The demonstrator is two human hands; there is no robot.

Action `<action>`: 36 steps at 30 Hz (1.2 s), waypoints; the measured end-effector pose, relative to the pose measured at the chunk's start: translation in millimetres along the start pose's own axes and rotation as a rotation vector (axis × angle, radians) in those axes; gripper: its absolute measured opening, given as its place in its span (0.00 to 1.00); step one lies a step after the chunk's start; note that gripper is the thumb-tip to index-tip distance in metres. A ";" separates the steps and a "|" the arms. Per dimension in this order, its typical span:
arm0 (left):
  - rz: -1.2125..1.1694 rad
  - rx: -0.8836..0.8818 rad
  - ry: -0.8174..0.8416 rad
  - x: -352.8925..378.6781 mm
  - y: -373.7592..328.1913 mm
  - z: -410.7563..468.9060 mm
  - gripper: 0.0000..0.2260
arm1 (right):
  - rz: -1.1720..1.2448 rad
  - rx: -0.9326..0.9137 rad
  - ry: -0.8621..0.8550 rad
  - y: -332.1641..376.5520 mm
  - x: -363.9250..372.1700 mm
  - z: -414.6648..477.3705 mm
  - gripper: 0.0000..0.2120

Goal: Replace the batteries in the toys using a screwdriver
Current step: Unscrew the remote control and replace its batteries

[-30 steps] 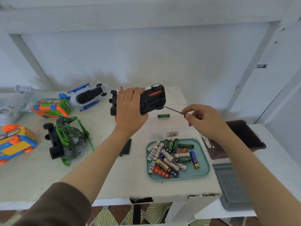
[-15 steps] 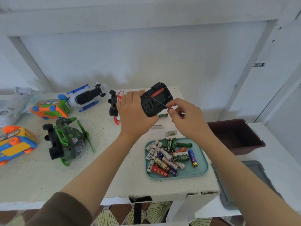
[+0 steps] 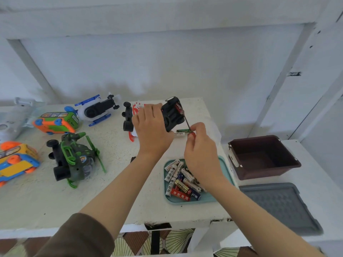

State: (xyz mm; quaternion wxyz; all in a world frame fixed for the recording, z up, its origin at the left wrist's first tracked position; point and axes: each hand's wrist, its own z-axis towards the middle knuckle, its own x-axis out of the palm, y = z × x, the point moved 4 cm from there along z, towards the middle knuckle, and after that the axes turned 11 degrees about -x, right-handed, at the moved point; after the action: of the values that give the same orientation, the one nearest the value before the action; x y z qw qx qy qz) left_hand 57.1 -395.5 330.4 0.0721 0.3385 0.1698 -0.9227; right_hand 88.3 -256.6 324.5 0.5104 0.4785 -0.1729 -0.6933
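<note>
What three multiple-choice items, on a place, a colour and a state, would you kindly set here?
1. Where is the battery tray? A. front right of the table. B. on the grey lid. C. beside the orange bus.
2. What colour is the bin? A. white. B. dark brown. C. yellow.
3. The right hand? A. lies flat. B. pinches the screwdriver. C. holds a battery.
A, it lies near the front edge; B, its walls show it; B, fingertips pinch the handle, tip at the black toy.

bright, even daylight — soft shadows | wide-angle edge bending | slight blur
</note>
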 end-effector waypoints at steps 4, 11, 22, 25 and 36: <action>-0.018 -0.016 -0.001 -1.0 8.9 -0.7 0.28 | -0.037 0.100 0.061 -16.2 -8.1 -8.2 0.04; -0.081 -0.090 0.001 -9.0 18.7 0.1 0.28 | 0.010 0.287 0.107 -29.3 -14.3 -16.4 0.07; -0.306 -0.530 0.259 -54.7 53.3 -25.1 0.29 | 0.085 0.245 0.177 -14.0 -5.8 -22.2 0.03; -0.266 -0.590 0.293 -66.7 67.6 -43.2 0.29 | 0.030 0.213 0.296 -1.1 8.5 -24.3 0.01; -0.285 -0.709 0.332 -79.2 96.4 -106.1 0.32 | -0.396 0.026 0.561 32.2 60.3 -26.3 0.12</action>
State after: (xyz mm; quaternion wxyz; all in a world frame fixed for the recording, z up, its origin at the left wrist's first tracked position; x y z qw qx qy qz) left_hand 204.9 -445.5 280.6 0.0273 0.4102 0.5312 -0.7408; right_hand 126.6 -316.2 305.9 0.3874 0.6813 0.0613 -0.6181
